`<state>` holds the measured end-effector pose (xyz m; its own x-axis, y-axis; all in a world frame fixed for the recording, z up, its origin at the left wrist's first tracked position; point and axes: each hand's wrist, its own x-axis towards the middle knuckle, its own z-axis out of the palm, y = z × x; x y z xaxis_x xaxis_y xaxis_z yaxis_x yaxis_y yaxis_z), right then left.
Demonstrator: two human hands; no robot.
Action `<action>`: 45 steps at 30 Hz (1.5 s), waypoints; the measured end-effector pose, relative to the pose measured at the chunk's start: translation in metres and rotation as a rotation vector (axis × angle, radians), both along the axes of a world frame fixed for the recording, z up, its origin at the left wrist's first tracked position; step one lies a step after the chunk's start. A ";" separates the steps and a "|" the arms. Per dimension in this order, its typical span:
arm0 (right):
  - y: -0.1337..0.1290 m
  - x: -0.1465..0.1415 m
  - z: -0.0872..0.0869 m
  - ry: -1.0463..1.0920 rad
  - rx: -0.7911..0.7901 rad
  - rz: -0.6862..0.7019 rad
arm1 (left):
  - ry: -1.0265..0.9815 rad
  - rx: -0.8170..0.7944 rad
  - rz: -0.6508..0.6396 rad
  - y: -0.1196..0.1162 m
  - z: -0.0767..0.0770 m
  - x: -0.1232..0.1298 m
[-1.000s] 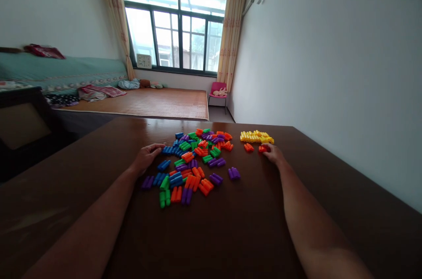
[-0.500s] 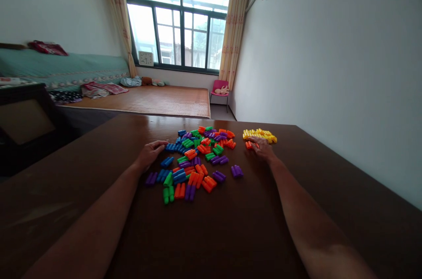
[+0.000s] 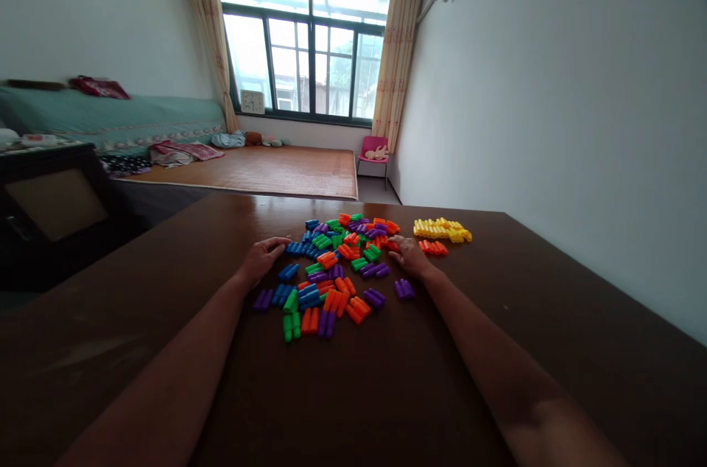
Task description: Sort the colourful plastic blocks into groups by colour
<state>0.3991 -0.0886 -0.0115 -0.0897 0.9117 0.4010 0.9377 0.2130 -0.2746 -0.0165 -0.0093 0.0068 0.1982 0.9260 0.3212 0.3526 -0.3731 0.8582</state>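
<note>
My left hand [image 3: 264,259] rests at the left end of a row of blue plastic building blocks [image 3: 301,250], thumb and forefinger closed on the end block. At the right side of the mixed pile, the thumb and forefinger of my right hand [image 3: 412,256] are around an orange building block [image 3: 392,246], partly covered by the fingers. Loose green blocks [image 3: 373,253], purple blocks [image 3: 375,270] and more orange ones lie between my hands. To the right of my right hand are a short row of orange blocks [image 3: 434,249] and a group of yellow blocks [image 3: 442,229].
The blocks lie on a dark brown table [image 3: 353,393]. Nearer to me are more scattered pieces, such as a green block [image 3: 292,327] and a purple block [image 3: 404,289]. Beyond the table are a bed [image 3: 287,169], a pink chair [image 3: 374,147] and a window.
My right hand has moved left from the orange row beside the yellow blocks to the pile, leaving that orange row uncovered. My left hand stays by the blue row. The view has shifted slightly.
</note>
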 end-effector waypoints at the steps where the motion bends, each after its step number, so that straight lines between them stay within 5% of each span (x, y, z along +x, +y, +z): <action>1: -0.001 0.000 0.000 0.023 -0.013 -0.005 | -0.002 -0.001 -0.003 0.001 -0.001 0.000; 6: -0.012 0.031 0.012 0.348 0.032 -0.079 | -0.022 -0.019 -0.031 0.008 -0.010 -0.003; 9: -0.017 0.075 0.016 0.507 0.191 -0.311 | -0.009 -0.023 -0.027 0.009 -0.010 -0.004; 13: -0.027 0.134 0.000 0.650 0.314 -0.599 | 0.026 -0.013 -0.020 0.006 -0.006 -0.003; 17: -0.035 0.157 -0.016 0.526 0.164 -0.757 | 0.058 -0.022 -0.014 0.006 -0.005 -0.004; 23: -0.042 0.149 -0.013 0.216 0.060 -0.828 | 0.067 -0.015 -0.006 0.007 -0.006 -0.005; 29: -0.037 0.127 0.008 0.160 0.209 -0.724 | 0.061 0.000 0.003 0.005 -0.005 -0.003; 33: -0.017 0.062 0.019 0.201 0.163 -0.220 | 0.049 0.004 -0.004 0.007 -0.008 -0.003; 36: -0.003 0.009 0.012 0.091 0.046 0.085 | 0.034 -0.007 -0.007 0.007 -0.008 -0.003; 39: 0.003 -0.017 0.000 -0.026 -0.044 0.120 | 0.018 -0.011 -0.009 0.006 -0.008 -0.003; 45: -0.008 -0.004 0.007 0.038 -0.050 0.123 | 0.022 -0.004 -0.021 0.008 -0.009 -0.004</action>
<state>0.3953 -0.0968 -0.0046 -0.1880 0.9136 0.3605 0.8940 0.3111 -0.3224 -0.0201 -0.0013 -0.0021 0.2242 0.9230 0.3126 0.3636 -0.3769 0.8519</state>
